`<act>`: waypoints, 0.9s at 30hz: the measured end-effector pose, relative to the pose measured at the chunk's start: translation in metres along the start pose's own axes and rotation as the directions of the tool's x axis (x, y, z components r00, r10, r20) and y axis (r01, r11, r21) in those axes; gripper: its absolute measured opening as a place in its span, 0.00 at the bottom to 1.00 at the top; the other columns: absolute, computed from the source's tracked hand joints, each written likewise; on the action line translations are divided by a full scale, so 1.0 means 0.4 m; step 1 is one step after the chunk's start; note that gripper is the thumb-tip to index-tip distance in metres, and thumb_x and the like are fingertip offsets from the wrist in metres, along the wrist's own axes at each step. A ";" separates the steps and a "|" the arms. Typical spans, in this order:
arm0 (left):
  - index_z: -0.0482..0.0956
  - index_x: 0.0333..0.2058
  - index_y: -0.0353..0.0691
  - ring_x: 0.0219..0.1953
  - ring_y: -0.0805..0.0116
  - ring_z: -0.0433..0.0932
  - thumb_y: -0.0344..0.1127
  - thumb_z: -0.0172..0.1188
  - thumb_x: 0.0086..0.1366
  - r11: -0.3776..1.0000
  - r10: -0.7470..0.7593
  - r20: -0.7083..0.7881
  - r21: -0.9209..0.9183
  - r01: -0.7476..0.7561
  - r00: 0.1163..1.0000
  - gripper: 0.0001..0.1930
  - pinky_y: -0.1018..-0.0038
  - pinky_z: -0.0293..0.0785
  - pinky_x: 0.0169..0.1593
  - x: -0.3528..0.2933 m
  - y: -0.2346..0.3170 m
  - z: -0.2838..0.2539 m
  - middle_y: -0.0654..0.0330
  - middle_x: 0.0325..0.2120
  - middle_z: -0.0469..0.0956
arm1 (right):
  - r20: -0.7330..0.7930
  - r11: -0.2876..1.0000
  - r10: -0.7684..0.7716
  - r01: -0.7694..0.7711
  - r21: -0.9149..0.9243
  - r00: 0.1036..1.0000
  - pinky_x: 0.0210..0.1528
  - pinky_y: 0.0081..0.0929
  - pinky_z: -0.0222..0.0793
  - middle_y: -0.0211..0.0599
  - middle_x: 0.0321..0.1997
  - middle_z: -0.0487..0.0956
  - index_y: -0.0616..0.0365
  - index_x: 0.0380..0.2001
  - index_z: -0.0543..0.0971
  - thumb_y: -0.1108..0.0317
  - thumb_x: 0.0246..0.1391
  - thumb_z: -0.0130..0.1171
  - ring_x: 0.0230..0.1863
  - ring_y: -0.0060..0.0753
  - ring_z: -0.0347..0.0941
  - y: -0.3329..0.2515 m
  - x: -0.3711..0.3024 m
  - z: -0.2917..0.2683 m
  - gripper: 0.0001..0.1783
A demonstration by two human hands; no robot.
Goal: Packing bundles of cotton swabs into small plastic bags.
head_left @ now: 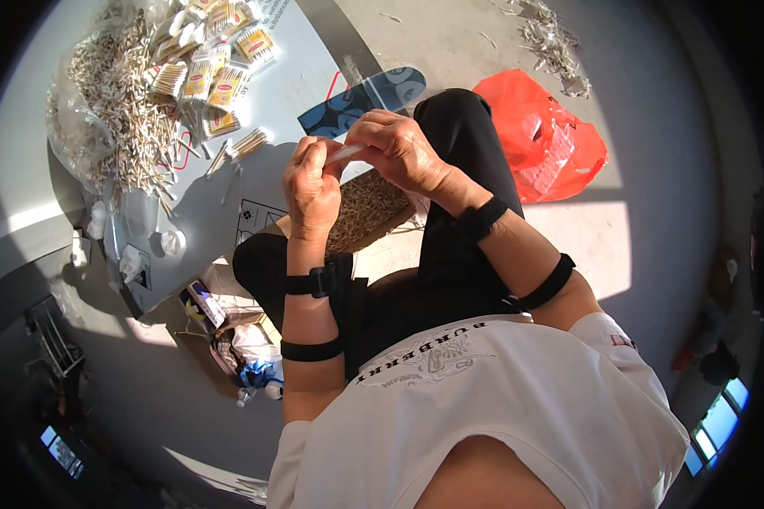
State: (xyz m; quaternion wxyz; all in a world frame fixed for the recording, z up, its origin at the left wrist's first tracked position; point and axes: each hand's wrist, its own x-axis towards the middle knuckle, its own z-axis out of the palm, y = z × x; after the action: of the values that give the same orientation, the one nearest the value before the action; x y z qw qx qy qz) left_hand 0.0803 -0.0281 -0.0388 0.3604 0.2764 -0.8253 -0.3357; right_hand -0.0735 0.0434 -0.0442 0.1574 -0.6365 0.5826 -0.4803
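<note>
My left hand (pixel 311 188) and my right hand (pixel 401 154) are raised close together over my lap. Between their pinched fingers is a small, thin white strip (pixel 345 153); its exact kind cannot be made out. Both hands are closed on it, one at each end. Below them, between my knees, a cardboard box holds many loose cotton swabs (pixel 367 206). A small bundle of cotton swabs (pixel 249 142) lies on the grey table (pixel 267 97) to the left of my hands.
Filled packs of cotton swabs (pixel 227 86) lie beside a large heap of loose swabs (pixel 120 102) on clear plastic. A dark blue patterned panel (pixel 361 102) sits beyond my hands. At right is a red plastic bag (pixel 545 140); lower left, an open carton (pixel 216 360) with odds and ends.
</note>
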 end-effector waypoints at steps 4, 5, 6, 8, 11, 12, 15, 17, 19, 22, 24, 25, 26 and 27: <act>0.76 0.29 0.32 0.31 0.60 0.78 0.14 0.61 0.48 0.991 -0.073 0.012 -0.116 0.074 0.997 0.10 0.72 0.75 0.33 -0.008 -0.019 -0.009 0.56 0.28 0.76 | 0.027 0.989 0.097 -0.099 0.107 0.995 0.39 0.28 0.75 0.38 0.33 0.79 0.61 0.34 0.81 0.75 0.43 0.67 0.38 0.39 0.78 -0.010 -0.005 -0.004 0.12; 0.76 0.29 0.32 0.31 0.61 0.78 0.13 0.60 0.48 0.986 -0.082 0.015 -0.143 0.084 0.997 0.10 0.73 0.75 0.33 -0.008 -0.020 -0.010 0.57 0.28 0.76 | 0.025 0.984 0.112 -0.115 0.138 0.993 0.39 0.27 0.75 0.38 0.34 0.79 0.61 0.35 0.82 0.75 0.43 0.67 0.37 0.37 0.78 -0.012 -0.006 -0.006 0.12; 0.77 0.29 0.31 0.31 0.63 0.78 0.12 0.60 0.49 0.981 -0.092 0.018 -0.169 0.094 0.996 0.10 0.74 0.76 0.33 -0.008 -0.021 -0.011 0.57 0.29 0.75 | 0.025 0.977 0.128 -0.130 0.169 0.992 0.38 0.26 0.75 0.37 0.34 0.79 0.60 0.36 0.82 0.75 0.44 0.68 0.37 0.35 0.78 -0.013 -0.006 -0.006 0.12; 0.77 0.30 0.31 0.31 0.65 0.77 0.12 0.59 0.49 0.977 -0.094 0.011 -0.193 0.095 0.995 0.10 0.75 0.77 0.33 -0.013 -0.011 -0.015 0.57 0.30 0.75 | 0.036 0.972 0.147 -0.152 0.182 0.988 0.38 0.25 0.74 0.36 0.34 0.79 0.60 0.35 0.83 0.75 0.44 0.68 0.37 0.34 0.78 -0.015 -0.009 -0.007 0.12; 0.77 0.30 0.30 0.32 0.68 0.77 0.11 0.58 0.50 0.981 -0.065 -0.031 -0.183 0.059 0.997 0.10 0.76 0.78 0.35 -0.015 0.002 -0.008 0.58 0.31 0.74 | 0.043 0.965 0.174 -0.179 0.191 0.984 0.36 0.25 0.74 0.36 0.34 0.79 0.60 0.34 0.83 0.75 0.44 0.68 0.35 0.33 0.78 -0.015 -0.013 -0.007 0.11; 0.77 0.30 0.29 0.33 0.69 0.76 0.11 0.58 0.50 0.989 -0.033 -0.067 -0.144 0.023 0.997 0.09 0.77 0.78 0.35 -0.017 0.003 -0.007 0.58 0.31 0.73 | 0.041 0.965 0.178 -0.182 0.188 0.983 0.36 0.25 0.74 0.36 0.33 0.79 0.60 0.34 0.83 0.75 0.44 0.67 0.35 0.33 0.78 -0.017 -0.012 -0.006 0.10; 0.76 0.28 0.29 0.32 0.70 0.76 0.10 0.58 0.49 0.974 -0.002 -0.166 -0.226 -0.036 0.986 0.09 0.77 0.78 0.35 -0.019 0.004 0.011 0.58 0.30 0.73 | 0.035 0.988 0.104 -0.107 0.110 0.994 0.35 0.27 0.73 0.37 0.31 0.78 0.60 0.32 0.82 0.77 0.44 0.66 0.33 0.36 0.77 -0.021 -0.005 -0.006 0.08; 0.75 0.27 0.29 0.31 0.69 0.76 0.10 0.59 0.48 0.978 -0.006 -0.145 -0.208 -0.025 0.989 0.10 0.76 0.77 0.35 -0.022 0.000 0.010 0.58 0.30 0.72 | 0.033 0.994 0.062 -0.065 0.092 0.997 0.35 0.27 0.73 0.37 0.30 0.78 0.60 0.30 0.82 0.77 0.44 0.66 0.33 0.37 0.77 -0.021 -0.001 -0.009 0.07; 0.74 0.27 0.29 0.31 0.67 0.75 0.09 0.59 0.47 0.981 -0.010 -0.122 -0.193 -0.014 0.993 0.10 0.76 0.76 0.34 -0.024 -0.008 0.008 0.58 0.29 0.72 | 0.031 0.997 0.024 -0.026 0.071 0.999 0.34 0.28 0.73 0.37 0.30 0.77 0.60 0.29 0.81 0.78 0.44 0.65 0.33 0.39 0.76 -0.017 0.002 -0.012 0.06; 0.75 0.30 0.28 0.34 0.67 0.75 0.12 0.51 0.57 0.978 -0.015 -0.059 -0.211 0.002 0.998 0.07 0.74 0.77 0.40 -0.026 -0.025 0.001 0.58 0.32 0.73 | 0.013 0.998 -0.063 0.063 0.010 0.998 0.34 0.29 0.72 0.37 0.28 0.77 0.60 0.26 0.80 0.79 0.42 0.65 0.33 0.39 0.75 -0.027 0.016 -0.012 0.06; 0.74 0.30 0.27 0.33 0.67 0.76 0.15 0.49 0.62 0.969 0.037 -0.089 -0.242 -0.057 0.995 0.05 0.73 0.78 0.39 -0.028 -0.025 0.001 0.57 0.31 0.73 | -0.058 0.993 -0.113 0.114 0.011 0.992 0.33 0.30 0.72 0.36 0.28 0.76 0.60 0.24 0.79 0.79 0.40 0.66 0.33 0.39 0.75 -0.035 0.015 -0.010 0.06; 0.74 0.30 0.27 0.33 0.67 0.76 0.15 0.49 0.62 0.969 0.036 -0.089 -0.242 -0.056 0.995 0.05 0.73 0.78 0.39 -0.032 -0.024 0.002 0.57 0.31 0.73 | -0.058 0.994 -0.112 0.113 0.011 0.992 0.33 0.30 0.72 0.36 0.28 0.76 0.60 0.24 0.79 0.79 0.40 0.66 0.33 0.39 0.75 -0.032 0.008 -0.006 0.06; 0.74 0.30 0.26 0.32 0.67 0.76 0.15 0.49 0.61 0.985 0.026 -0.070 -0.167 -0.037 0.997 0.05 0.73 0.78 0.38 -0.026 -0.021 0.004 0.57 0.31 0.73 | -0.047 0.998 -0.060 0.062 0.031 0.997 0.33 0.30 0.72 0.36 0.27 0.76 0.60 0.24 0.79 0.79 0.40 0.66 0.33 0.39 0.75 -0.027 0.008 -0.005 0.06; 0.74 0.30 0.26 0.32 0.67 0.76 0.15 0.49 0.61 0.996 0.016 -0.052 -0.092 -0.020 0.999 0.05 0.73 0.78 0.38 -0.020 -0.017 0.006 0.56 0.31 0.74 | -0.036 0.999 -0.009 0.011 0.049 0.999 0.33 0.30 0.72 0.36 0.27 0.76 0.60 0.24 0.78 0.79 0.39 0.66 0.32 0.40 0.75 -0.021 0.009 -0.006 0.07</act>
State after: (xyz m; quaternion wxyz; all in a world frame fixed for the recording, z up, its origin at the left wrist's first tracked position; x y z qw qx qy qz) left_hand 0.0846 -0.0260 -0.0486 0.3970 0.2606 -0.8018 -0.3628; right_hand -0.0710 0.0433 -0.0350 0.1601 -0.6265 0.5702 -0.5067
